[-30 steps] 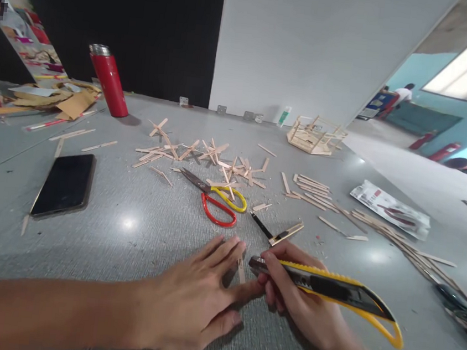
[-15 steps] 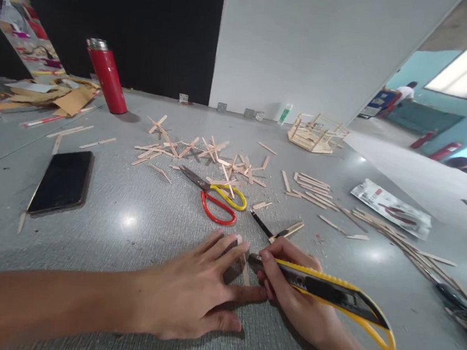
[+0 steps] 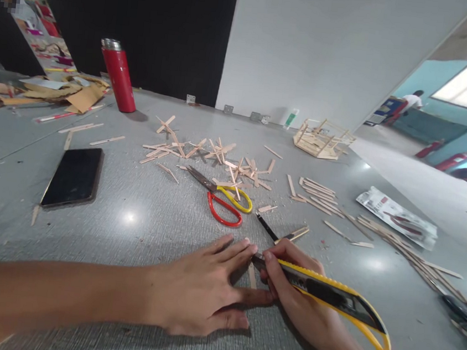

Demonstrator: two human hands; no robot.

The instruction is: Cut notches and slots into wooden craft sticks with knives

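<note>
My left hand (image 3: pixel 205 289) lies flat on the grey table, its fingers stretched out and apart. Its fingertips press near a thin wooden stick (image 3: pixel 252 276), which is partly covered by the hand. In my right hand (image 3: pixel 295 284) is a yellow and black utility knife (image 3: pixel 340 296), gripped close to its front end. The knife's tip meets the stick beside my left fingertips; the blade edge itself is hard to make out. Just beyond the hands lie scissors (image 3: pixel 225 207) with red and yellow handles, and a black pen-like tool (image 3: pixel 267 226) by a short wooden piece.
Loose wooden sticks (image 3: pixel 219 150) are scattered mid-table, with more in a row (image 3: pixel 319 192) to the right. A small wooden frame model (image 3: pixel 322 142), glue stick (image 3: pixel 291 119), red flask (image 3: pixel 119 78), phone (image 3: pixel 73 177), cardboard scraps (image 3: pixel 85 98) and white packet (image 3: pixel 396 217) stand around.
The view has shifted slightly, so most of the table appears further right. My left fingertips now sit closer to the knife's tip. The grip on the knife is the same.
</note>
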